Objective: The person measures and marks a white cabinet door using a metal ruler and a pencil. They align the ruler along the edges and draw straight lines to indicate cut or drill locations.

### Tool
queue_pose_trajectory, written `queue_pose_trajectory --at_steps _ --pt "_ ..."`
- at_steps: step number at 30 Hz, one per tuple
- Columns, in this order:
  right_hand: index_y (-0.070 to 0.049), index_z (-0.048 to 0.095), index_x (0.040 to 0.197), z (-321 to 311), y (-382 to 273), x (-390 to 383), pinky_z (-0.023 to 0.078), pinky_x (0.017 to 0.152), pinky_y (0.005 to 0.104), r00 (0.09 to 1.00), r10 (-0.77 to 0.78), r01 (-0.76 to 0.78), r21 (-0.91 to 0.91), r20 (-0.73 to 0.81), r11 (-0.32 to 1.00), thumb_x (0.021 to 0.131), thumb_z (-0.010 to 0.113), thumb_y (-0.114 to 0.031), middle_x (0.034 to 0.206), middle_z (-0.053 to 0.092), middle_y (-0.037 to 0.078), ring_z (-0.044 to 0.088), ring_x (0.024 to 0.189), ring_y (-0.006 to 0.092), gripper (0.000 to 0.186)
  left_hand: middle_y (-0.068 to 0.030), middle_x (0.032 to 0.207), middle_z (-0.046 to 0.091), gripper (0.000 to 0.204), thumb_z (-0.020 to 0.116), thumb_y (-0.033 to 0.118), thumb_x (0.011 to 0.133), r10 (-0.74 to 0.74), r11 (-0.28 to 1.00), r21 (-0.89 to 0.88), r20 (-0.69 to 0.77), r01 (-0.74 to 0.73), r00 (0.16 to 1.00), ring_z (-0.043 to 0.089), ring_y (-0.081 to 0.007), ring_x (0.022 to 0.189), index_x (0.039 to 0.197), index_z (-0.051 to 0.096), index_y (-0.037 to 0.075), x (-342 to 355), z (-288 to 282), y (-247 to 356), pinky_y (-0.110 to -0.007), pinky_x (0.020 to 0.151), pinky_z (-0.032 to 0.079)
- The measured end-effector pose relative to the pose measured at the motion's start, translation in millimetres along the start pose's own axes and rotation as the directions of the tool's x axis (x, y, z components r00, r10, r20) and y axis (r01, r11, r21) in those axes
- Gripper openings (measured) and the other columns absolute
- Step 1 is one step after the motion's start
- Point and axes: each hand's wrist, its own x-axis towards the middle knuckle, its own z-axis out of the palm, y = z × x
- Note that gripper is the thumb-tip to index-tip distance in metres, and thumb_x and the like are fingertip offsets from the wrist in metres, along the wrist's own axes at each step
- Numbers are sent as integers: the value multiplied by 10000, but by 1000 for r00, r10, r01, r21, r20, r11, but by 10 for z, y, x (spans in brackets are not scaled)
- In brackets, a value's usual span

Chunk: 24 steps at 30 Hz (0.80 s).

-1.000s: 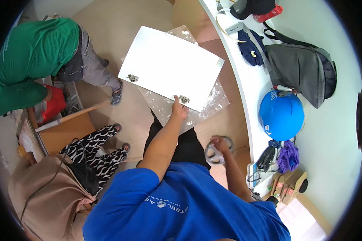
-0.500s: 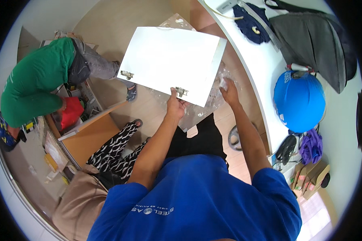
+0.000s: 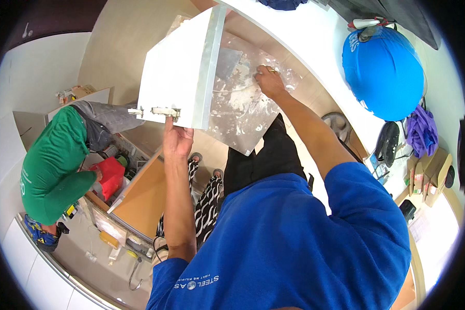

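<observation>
A white cabinet door [image 3: 175, 67] with a grey edge strip is tilted up in front of me. Two metal hinges [image 3: 165, 112] sit along its near edge, one partly showing. My left hand [image 3: 177, 139] grips that edge from below, its thumb beside a hinge. My right hand [image 3: 269, 81], with a ring on it, is apart from the door, above a paint-stained board [image 3: 243, 113]. Its fingers are curled, and whatever is in them, if anything, is hidden. The stained board lies below the door, which partly covers it.
A white counter [image 3: 315, 57] curves along the right, bearing a blue rounded bag [image 3: 382, 72] and a purple cloth [image 3: 422, 132]. At left, a person in green [image 3: 54, 160] bends over an open drawer [image 3: 139, 191]. Another person's patterned trousers [image 3: 206, 206] show near my left arm.
The door has moved left and turned, so its grey edge now faces right. My right hand has moved up and left over the stained board. My view has shifted.
</observation>
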Motion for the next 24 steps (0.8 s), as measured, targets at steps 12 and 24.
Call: queue_pose_trajectory --at_steps 12,24 --pt "-73 730 971 -85 108 107 497 924 486 1000 -26 26 81 -2 996 891 673 -170 1043 696 145 653 1051 349 138 -83 1331 665 379 415 332 1131 -42 999 11 -30 42 999 701 -223 1135 1398 517 83 15 23 -155 -365 880 652" --pt "-33 645 1209 39 1076 -1214 500 588 264 736 673 -345 894 68 287 1011 569 -128 919 697 53 605 670 120 233 -67 1289 632 388 408 397 1135 -262 955 105 -140 277 955 624 -228 1158 1352 538 103 642 -217 -1480 -445 971 563"
